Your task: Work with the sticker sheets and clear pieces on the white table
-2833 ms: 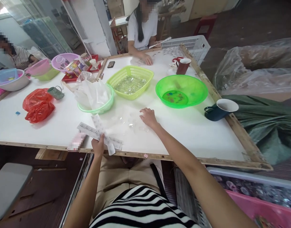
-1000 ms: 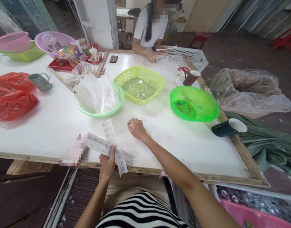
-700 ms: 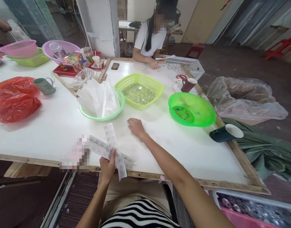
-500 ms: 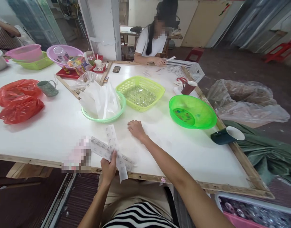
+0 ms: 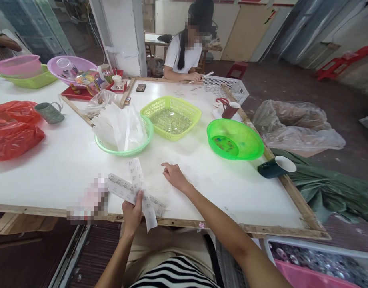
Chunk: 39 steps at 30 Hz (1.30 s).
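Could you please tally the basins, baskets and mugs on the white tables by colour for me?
Green: 5 (bowl, round basket, square basket, far basin, mug)
Pink or purple: 2 ()
Maroon mug: 1
Navy mug: 1
Total: 9

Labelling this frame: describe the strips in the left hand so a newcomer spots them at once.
Start at the white table and go to its near wooden edge. There the left hand pinches two long white paper strips, crossed like an X. Unlike the baskets and bowls behind, they lie flat and carry rows of small printed marks.
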### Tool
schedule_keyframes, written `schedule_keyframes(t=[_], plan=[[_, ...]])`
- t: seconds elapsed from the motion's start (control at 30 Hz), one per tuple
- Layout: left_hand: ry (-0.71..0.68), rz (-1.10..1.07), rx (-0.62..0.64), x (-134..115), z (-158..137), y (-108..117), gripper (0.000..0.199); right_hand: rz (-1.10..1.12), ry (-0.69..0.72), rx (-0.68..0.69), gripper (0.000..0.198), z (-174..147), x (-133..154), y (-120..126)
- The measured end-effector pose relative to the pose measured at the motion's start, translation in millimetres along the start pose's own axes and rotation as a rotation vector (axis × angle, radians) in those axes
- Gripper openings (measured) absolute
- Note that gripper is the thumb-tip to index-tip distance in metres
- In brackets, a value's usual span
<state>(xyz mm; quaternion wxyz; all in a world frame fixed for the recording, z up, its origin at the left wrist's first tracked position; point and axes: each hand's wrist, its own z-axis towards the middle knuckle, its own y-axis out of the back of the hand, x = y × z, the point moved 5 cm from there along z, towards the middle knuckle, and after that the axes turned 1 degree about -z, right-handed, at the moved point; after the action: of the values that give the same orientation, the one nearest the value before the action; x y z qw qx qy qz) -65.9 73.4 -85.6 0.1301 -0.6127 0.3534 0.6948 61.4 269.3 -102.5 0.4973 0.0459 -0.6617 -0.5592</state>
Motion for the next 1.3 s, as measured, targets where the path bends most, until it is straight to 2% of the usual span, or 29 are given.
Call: schedule_keyframes(t=[0.13, 0.27, 0.37, 0.43, 0.57, 0.77, 0.97, 1.13, 1.3], plan=[[0.002, 0.0, 0.003, 2, 1, 1, 0.038, 0.034, -0.034, -0.078, 0.033, 4, -8, 18], [0.002, 0.004, 0.009, 1, 1, 0, 0.04, 0.025, -0.108, -0.148, 0.028, -10, -27, 37], [-0.001, 0.016, 0.01, 1, 3, -1, 0.039, 0.015, -0.108, -0.1, 0.024, -29, -33, 35], [-0.002, 0.025, 0.012, 1, 3, -2, 0.038, 0.022, -0.083, -0.053, 0.029, -39, -31, 29], [-0.008, 0.034, 0.02, 1, 4, -3, 0.038, 0.089, -0.077, -0.021, 0.025, -48, -25, 21], [-0.013, 0.033, 0.026, 0, 3, -2, 0.038, 0.317, -0.208, -0.063, 0.027, -56, -39, 26], [0.002, 0.021, 0.031, -1, 2, -3, 0.04, 0.472, -0.277, -0.007, 0.027, -80, -47, 33], [0.032, 0.021, 0.052, -2, 3, -3, 0.041, 0.458, -0.287, 0.079, 0.031, -101, -46, 40], [0.09, -0.028, 0.044, 3, 11, -2, 0.044, 0.322, -0.303, 0.035, 0.019, -109, -53, 46]])
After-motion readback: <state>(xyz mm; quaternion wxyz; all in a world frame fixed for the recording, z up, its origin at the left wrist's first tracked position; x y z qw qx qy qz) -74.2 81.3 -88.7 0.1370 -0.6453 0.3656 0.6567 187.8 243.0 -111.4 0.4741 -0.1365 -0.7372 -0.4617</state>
